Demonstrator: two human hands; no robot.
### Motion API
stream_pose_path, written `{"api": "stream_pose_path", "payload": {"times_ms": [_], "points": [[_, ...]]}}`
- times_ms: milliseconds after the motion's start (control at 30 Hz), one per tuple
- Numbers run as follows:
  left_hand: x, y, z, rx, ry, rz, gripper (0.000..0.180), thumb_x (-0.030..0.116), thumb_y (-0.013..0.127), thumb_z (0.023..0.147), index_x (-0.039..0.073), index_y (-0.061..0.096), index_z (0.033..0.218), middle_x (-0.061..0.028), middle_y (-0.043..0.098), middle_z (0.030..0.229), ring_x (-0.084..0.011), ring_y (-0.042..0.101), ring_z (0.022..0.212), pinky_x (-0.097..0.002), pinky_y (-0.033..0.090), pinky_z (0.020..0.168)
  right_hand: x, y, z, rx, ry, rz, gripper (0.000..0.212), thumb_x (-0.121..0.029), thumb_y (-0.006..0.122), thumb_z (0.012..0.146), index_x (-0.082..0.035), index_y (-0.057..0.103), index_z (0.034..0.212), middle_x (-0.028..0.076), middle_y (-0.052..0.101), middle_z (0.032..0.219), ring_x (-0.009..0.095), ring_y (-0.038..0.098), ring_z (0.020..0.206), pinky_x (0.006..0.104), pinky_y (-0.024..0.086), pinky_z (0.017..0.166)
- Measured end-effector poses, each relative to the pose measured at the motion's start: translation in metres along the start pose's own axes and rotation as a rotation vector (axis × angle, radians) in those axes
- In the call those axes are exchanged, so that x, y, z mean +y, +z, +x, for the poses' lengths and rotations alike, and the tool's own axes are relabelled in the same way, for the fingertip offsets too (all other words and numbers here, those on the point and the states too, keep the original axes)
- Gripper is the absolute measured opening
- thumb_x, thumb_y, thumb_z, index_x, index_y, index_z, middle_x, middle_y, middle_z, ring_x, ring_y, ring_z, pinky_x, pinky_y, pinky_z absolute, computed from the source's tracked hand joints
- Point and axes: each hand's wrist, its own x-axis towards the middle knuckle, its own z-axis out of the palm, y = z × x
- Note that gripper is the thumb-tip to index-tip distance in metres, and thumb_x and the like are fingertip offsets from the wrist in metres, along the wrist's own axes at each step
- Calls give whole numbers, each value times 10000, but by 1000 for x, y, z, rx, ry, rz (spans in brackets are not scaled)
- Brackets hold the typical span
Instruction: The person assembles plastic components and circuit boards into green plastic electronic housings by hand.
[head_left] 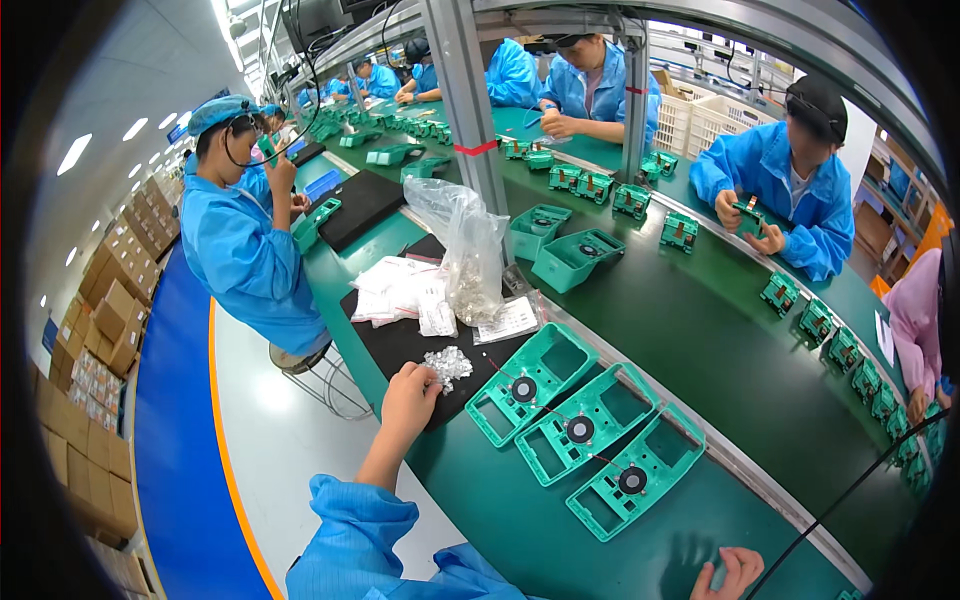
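My left hand (410, 398) reaches to the edge of a small pile of shiny, clear-looking pieces (448, 368) on a black mat (432, 418). Its fingers are bent together at the pile, and whatever they pinch is too small to name. To the right of it, three green plastic housings (652, 492) lie side by side on the green bench. Each has a round black speaker (580, 429) with thin wires. My right hand (732, 573) hovers over the bench near the lower edge, fingers loosely bent and apart, holding nothing visible.
Behind the pile lie white packets (398, 287) and a clear plastic bag (470, 265). A metal post (462, 110) rises beyond them. Along the conveyor (690, 330) stand more green housings (578, 258) and small green assemblies (680, 231). Co-workers in blue (240, 240) work around.
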Motion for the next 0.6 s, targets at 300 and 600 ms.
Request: {"api": "stream_pose_path", "payload": {"times_ms": [300,600], "points": [[3,-3,14,131,61,8,58,79,613,710,56,561,722,-89,534,735,-298,521,716,-391,418,614,-9,6,-3,-126,154,221,261,-51,606,709,-37,573,967,139,533,961,311,478,921,401,380,816],[163,5,-101,-947,-120,-1428,71,-7,605,772,18,603,838,-10,600,779,-79,554,712,-201,440,642,-72,45,58,-109,-244,733,278,-121,742,608,-56,615,847,55,593,777,202,583,654,292,435,543]]}}
